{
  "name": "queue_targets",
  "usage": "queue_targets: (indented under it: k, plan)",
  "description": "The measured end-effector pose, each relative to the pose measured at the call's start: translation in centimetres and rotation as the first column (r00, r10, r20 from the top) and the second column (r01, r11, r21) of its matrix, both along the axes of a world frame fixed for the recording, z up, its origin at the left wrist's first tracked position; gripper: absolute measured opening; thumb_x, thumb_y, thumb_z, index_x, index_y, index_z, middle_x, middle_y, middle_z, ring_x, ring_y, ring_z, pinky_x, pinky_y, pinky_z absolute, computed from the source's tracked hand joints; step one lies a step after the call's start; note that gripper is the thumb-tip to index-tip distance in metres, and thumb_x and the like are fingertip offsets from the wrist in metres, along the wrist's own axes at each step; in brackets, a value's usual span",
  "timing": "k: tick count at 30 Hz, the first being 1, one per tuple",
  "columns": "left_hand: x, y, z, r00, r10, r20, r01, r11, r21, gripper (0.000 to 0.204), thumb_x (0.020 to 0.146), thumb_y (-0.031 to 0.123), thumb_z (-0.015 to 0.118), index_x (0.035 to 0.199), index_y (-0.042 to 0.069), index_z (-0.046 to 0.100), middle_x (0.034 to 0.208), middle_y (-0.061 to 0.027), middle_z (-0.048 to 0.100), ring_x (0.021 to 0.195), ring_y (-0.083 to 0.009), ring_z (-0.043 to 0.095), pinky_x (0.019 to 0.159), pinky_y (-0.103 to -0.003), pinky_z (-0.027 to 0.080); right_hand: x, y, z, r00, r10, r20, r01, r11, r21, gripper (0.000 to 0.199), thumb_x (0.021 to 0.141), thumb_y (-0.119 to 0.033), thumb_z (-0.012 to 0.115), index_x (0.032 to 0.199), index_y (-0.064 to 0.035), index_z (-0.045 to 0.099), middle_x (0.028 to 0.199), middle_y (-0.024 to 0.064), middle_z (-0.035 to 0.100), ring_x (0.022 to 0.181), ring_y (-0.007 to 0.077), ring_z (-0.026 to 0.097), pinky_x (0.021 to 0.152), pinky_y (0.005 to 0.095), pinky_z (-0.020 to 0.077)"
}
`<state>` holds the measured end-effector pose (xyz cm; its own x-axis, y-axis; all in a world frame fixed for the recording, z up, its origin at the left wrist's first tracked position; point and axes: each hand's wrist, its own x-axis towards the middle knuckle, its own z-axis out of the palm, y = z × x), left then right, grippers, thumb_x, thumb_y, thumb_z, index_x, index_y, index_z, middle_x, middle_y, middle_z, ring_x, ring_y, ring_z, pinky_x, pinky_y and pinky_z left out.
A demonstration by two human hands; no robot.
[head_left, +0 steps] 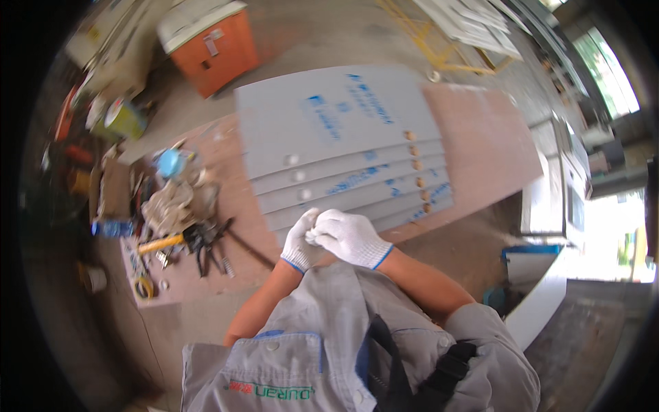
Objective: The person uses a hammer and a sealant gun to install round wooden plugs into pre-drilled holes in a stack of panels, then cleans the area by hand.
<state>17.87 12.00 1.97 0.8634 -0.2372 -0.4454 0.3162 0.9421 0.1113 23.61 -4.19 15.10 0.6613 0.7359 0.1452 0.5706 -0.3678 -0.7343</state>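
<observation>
My left hand and my right hand, both in white knit gloves with blue cuffs, meet in front of my chest. Their fingers are closed and pressed together; whatever they pinch, if anything, is hidden. Just beyond them lies a fanned stack of grey panels with blue printing, each overlapping the one behind. Small white round pieces sit in a row along the left side of the panels. Brown round pieces line the right side.
The panels rest on a reddish-brown tabletop. At its left lie a yellow-handled hammer, crumpled gloves or cloth, a tape roll and other tools. An orange bin stands beyond, and a yellow rack at the far right.
</observation>
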Motion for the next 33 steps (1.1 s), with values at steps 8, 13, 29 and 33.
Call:
queue_targets:
  k: [8, 13, 29, 33]
  plan:
    - [3.1, -13.4, 3.6, 0.987, -0.151, 0.054, 0.149, 0.988, 0.039, 0.023, 0.087, 0.019, 0.067, 0.108, 0.010, 0.065, 0.115, -0.0096, 0.063, 0.097, -0.0289, 0.069, 0.071, -0.049, 0.060, 3.9, -24.1, -10.8, 0.729, -0.668, 0.149, 0.682, 0.728, -0.074, 0.017, 0.084, -0.020, 0.079, 0.095, -0.0077, 0.079, 0.101, 0.0077, 0.075, 0.091, 0.0292, 0.073, 0.081, 0.0381, 0.0577]
    - [2.9, -16.7, 3.8, 0.995, -0.100, 0.005, 0.099, 0.994, 0.047, 0.020, 0.088, 0.016, 0.066, 0.107, 0.010, 0.065, 0.116, -0.0098, 0.063, 0.100, -0.0309, 0.070, 0.067, -0.048, 0.060, 6.4, -28.5, -13.9, 0.820, -0.383, 0.425, 0.502, 0.838, -0.215, 0.012, 0.089, -0.011, 0.067, 0.101, -0.0098, 0.072, 0.106, 0.0070, 0.072, 0.081, 0.0295, 0.071, 0.071, 0.0431, 0.0558]
    - [4.2, -20.6, 3.8, 0.999, -0.038, -0.032, 0.042, 0.994, 0.104, 0.019, 0.090, 0.022, 0.066, 0.108, 0.015, 0.067, 0.117, -0.0082, 0.062, 0.107, -0.0321, 0.067, 0.069, -0.048, 0.058, 3.9, -28.8, -17.8, 0.905, -0.394, 0.160, 0.425, 0.818, -0.388, 0.060, 0.089, -0.014, 0.061, 0.147, -0.0024, 0.051, 0.158, 0.0170, 0.047, 0.082, 0.0391, 0.073, 0.070, 0.0490, 0.0593]
    - [5.0, -21.0, 3.2, 0.999, -0.046, -0.023, 0.047, 0.996, 0.070, 0.022, 0.089, 0.025, 0.067, 0.109, 0.015, 0.067, 0.120, -0.0087, 0.063, 0.108, -0.0325, 0.066, 0.071, -0.049, 0.058, 3.6, -28.8, -17.0, 0.898, -0.426, 0.107, 0.434, 0.825, -0.362, 0.058, 0.092, -0.017, 0.061, 0.147, -0.0020, 0.050, 0.156, 0.0174, 0.048, 0.082, 0.0395, 0.073, 0.068, 0.0482, 0.0592]
